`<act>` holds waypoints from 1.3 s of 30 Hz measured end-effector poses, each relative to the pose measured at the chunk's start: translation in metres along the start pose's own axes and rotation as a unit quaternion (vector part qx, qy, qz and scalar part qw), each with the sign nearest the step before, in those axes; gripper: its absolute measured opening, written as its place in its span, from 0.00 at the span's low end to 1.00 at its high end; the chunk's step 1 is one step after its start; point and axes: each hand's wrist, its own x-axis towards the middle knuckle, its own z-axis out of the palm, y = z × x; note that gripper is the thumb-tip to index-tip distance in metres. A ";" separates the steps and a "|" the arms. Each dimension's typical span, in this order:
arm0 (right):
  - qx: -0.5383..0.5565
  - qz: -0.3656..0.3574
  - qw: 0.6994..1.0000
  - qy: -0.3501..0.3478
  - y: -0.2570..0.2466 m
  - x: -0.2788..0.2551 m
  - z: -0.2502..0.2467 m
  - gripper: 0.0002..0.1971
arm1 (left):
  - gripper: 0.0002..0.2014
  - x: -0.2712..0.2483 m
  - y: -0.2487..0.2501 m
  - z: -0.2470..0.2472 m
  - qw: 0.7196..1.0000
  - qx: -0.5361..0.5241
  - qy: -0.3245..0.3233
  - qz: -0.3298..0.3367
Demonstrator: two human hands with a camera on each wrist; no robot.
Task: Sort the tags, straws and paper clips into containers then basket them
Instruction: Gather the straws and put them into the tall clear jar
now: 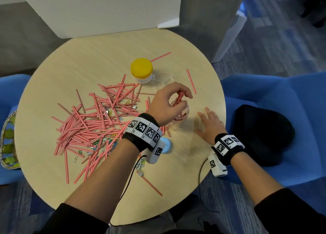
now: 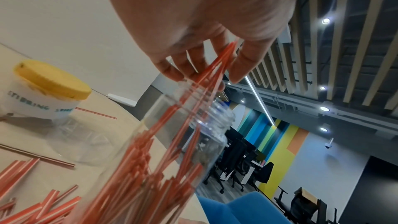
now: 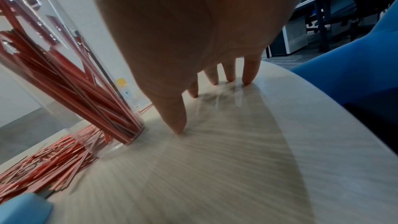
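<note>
A clear jar (image 1: 182, 116) partly filled with red-and-white straws stands right of the table's middle. My left hand (image 1: 183, 99) hovers over its mouth and pinches a small bunch of straws (image 2: 217, 67) whose lower ends are inside the jar (image 2: 193, 122). My right hand (image 1: 206, 118) lies flat on the table just right of the jar, fingers straight, holding nothing; in the right wrist view its fingertips (image 3: 247, 81) touch the wood beside the jar (image 3: 64, 74). A big pile of straws (image 1: 98, 122) mixed with coloured paper clips (image 1: 107, 142) covers the table's left half.
A yellow-lidded container (image 1: 141, 71) stands behind the jar, with a clear empty container (image 1: 164, 78) beside it. A blue lid (image 1: 167, 145) lies under my left wrist. A woven basket (image 1: 7, 142) sits on the blue chair at left, a black object (image 1: 262, 135) at right.
</note>
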 end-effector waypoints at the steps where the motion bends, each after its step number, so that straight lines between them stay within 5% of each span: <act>1: 0.001 0.001 1.000 -0.001 0.000 0.001 -0.001 0.39 | 0.10 0.000 0.000 -0.002 1.000 0.012 -0.006 0.001; 3: 0.009 0.000 1.000 -0.001 0.001 0.007 -0.009 0.36 | 0.05 0.002 -0.001 -0.007 0.999 0.028 -0.021 0.004; 7: 0.079 0.012 0.997 0.020 0.008 0.045 -0.039 0.20 | 0.16 0.007 -0.005 -0.017 0.997 0.060 -0.057 -0.008; 11: 0.111 0.019 0.992 0.063 0.005 0.092 -0.075 0.15 | 0.06 0.010 -0.010 -0.021 0.994 0.094 -0.052 0.022; 15: 0.110 0.003 0.987 0.113 -0.011 0.135 -0.095 0.18 | 0.05 0.019 -0.019 -0.035 0.995 0.065 0.073 0.016; 18: 0.103 -0.008 0.988 0.115 -0.026 0.161 -0.100 0.20 | 0.08 0.032 -0.050 -0.055 0.983 0.060 0.149 -0.095; 21: 0.101 0.008 0.989 0.111 -0.039 0.181 -0.102 0.20 | 0.09 0.038 -0.095 -0.070 0.955 0.181 0.069 -0.224; 23: 0.104 0.035 0.988 0.110 -0.044 0.190 -0.105 0.19 | 0.12 0.036 -0.122 -0.073 0.927 0.276 -0.017 -0.252; 30: -0.115 0.016 0.992 0.046 -0.062 0.209 -0.117 0.14 | 0.47 0.030 -0.160 -0.053 0.833 0.495 -0.175 -0.177; 39: -0.182 -0.087 0.977 0.070 -0.074 0.269 -0.148 0.12 | 0.28 0.034 -0.170 -0.056 0.859 0.451 -0.152 -0.192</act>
